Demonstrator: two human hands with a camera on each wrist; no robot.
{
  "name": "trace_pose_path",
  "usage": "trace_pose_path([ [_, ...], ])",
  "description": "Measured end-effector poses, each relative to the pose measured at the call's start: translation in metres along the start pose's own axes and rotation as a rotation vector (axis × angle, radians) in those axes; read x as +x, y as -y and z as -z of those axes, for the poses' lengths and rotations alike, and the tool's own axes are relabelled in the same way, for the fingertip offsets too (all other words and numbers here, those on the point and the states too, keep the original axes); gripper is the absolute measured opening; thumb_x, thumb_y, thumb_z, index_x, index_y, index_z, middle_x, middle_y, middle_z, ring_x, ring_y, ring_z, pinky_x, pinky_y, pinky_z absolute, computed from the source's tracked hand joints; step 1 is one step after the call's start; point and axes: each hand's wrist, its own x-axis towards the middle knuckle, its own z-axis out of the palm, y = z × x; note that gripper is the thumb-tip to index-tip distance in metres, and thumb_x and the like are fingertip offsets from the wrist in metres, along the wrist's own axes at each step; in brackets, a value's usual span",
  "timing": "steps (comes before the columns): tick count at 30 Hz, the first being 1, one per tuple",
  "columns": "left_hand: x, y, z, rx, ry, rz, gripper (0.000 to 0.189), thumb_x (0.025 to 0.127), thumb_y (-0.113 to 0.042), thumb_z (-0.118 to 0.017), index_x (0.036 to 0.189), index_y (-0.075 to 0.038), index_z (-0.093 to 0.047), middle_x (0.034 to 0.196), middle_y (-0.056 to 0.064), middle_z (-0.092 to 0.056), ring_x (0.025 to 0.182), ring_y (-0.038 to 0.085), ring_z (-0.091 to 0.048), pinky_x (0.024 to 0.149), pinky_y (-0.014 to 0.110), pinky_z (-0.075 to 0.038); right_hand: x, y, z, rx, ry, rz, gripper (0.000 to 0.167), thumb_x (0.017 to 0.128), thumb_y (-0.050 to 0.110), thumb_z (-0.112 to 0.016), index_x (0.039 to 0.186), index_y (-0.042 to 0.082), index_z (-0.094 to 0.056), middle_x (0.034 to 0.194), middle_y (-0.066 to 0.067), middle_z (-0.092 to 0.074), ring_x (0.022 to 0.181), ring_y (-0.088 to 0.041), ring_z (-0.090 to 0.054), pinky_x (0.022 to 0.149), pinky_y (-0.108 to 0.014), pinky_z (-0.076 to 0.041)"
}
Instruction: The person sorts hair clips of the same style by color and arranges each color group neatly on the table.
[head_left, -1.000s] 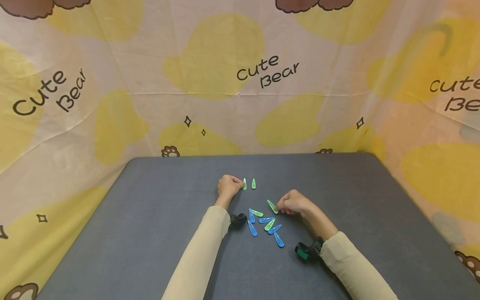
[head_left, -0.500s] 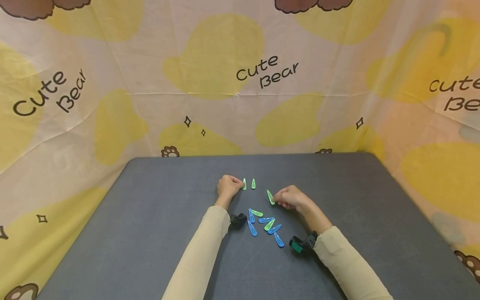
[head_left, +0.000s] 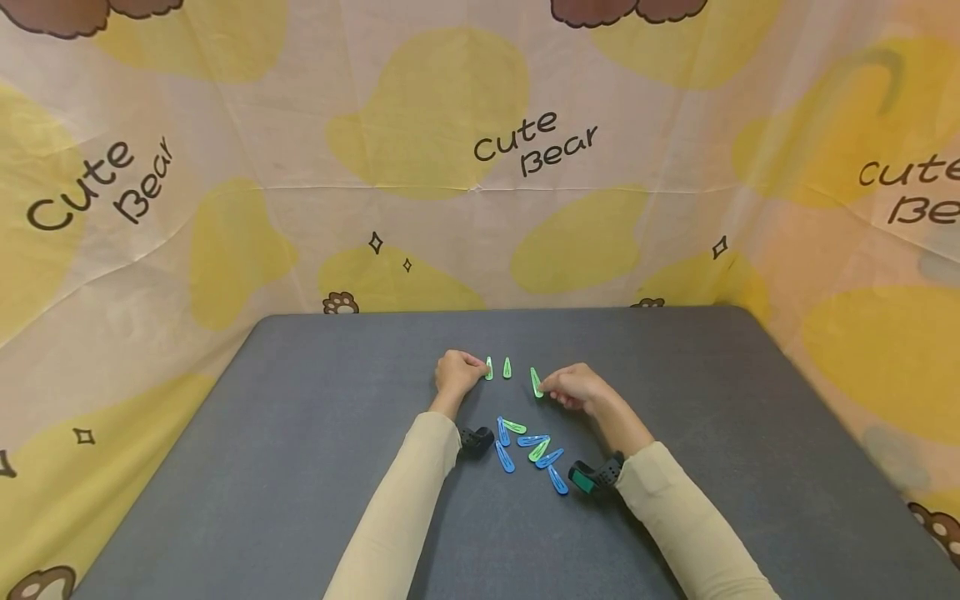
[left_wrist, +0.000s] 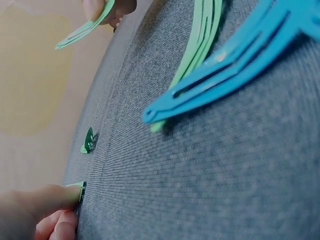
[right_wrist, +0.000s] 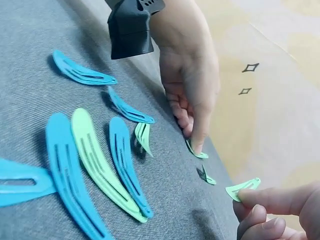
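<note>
My left hand (head_left: 456,372) rests on the table toward its far side and pinches a green snap hair clip (head_left: 489,368). Just right of that lies a second green hair clip (head_left: 507,367), parallel to it and touched by neither hand. My right hand (head_left: 581,389) pinches the wide end of a third green hair clip (head_left: 536,382) between thumb and finger. In the right wrist view this held clip (right_wrist: 243,189) is lifted off the cloth, its narrow tip pointing away from the fingers.
Nearer to me lies a loose group of blue hair clips (head_left: 505,457) and green hair clips (head_left: 538,450), some overlapping. The table (head_left: 337,467) has a grey cloth top. A patterned curtain (head_left: 427,108) hangs behind it. Each wrist wears a black camera mount (head_left: 597,473).
My right hand has moved away from me and slightly left, carrying the green hair clip from beside the group toward the two placed ones. My left hand has stayed put.
</note>
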Motion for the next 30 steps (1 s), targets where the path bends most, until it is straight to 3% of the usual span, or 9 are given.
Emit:
trace_pose_path([
  [14, 0.001, 0.000, 0.000, -0.010, 0.007, 0.012, 0.013, 0.077, -0.019, -0.077, 0.077, -0.006, -0.078, 0.088, 0.010, -0.077, 0.083, 0.030, -0.069, 0.079, 0.041, -0.052, 0.015, 0.005, -0.003, 0.106, -0.078, -0.078, 0.026, 0.085, 0.012, -0.069, 0.063, 0.011, -0.056, 0.049, 0.008, -0.046, 0.046, -0.004, -0.038, 0.048, -0.018, -0.033],
  [30, 0.001, 0.001, -0.001, -0.013, 0.002, 0.007, 0.014, 0.077, -0.020, -0.078, 0.076, -0.006, -0.078, 0.087, 0.010, -0.077, 0.084, 0.029, -0.069, 0.079, 0.040, -0.051, 0.030, 0.011, -0.011, 0.171, -0.142, -0.112, 0.024, 0.086, 0.012, -0.069, 0.064, 0.011, -0.059, 0.047, 0.008, -0.048, 0.042, -0.001, -0.039, 0.046, -0.016, -0.035],
])
